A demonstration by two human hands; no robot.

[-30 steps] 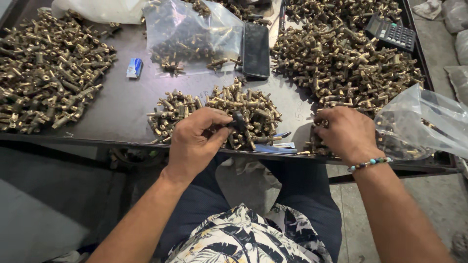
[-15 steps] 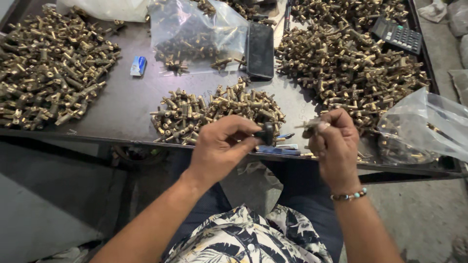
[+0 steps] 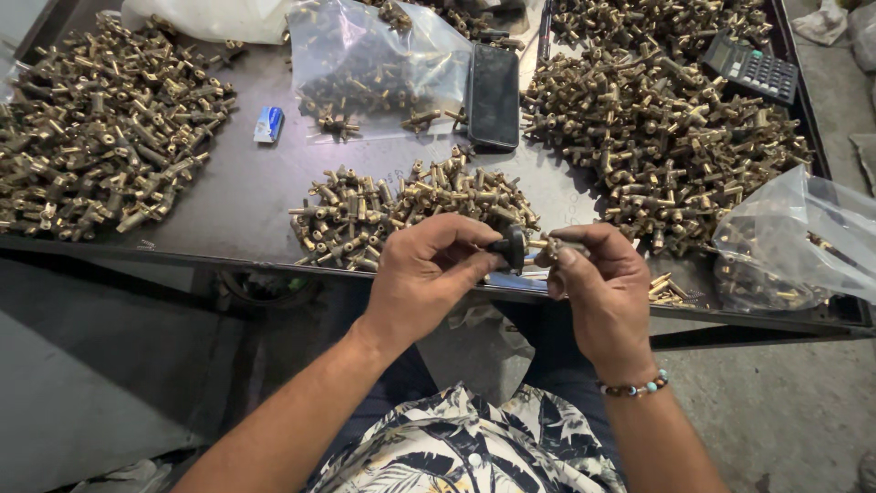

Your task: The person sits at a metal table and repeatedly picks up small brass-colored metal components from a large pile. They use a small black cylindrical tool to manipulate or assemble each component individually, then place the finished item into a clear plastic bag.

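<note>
Bare tabletop (image 3: 246, 196) between brass-fitting heaps (image 3: 100, 137)

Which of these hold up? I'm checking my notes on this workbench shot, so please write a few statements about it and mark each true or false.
1. The left hand pinches a small black round part. True.
2. The right hand holds a brass fitting close to that black part. True.
3. The calculator lies at the table's near left corner. False: it lies at the far right.
4. The dark phone lies beside a clear bag of fittings. True.
5. The beaded bracelet is on the left wrist. False: it is on the right wrist.
6. The small blue packet lies inside the bag. False: it lies on the bare tabletop.
</note>
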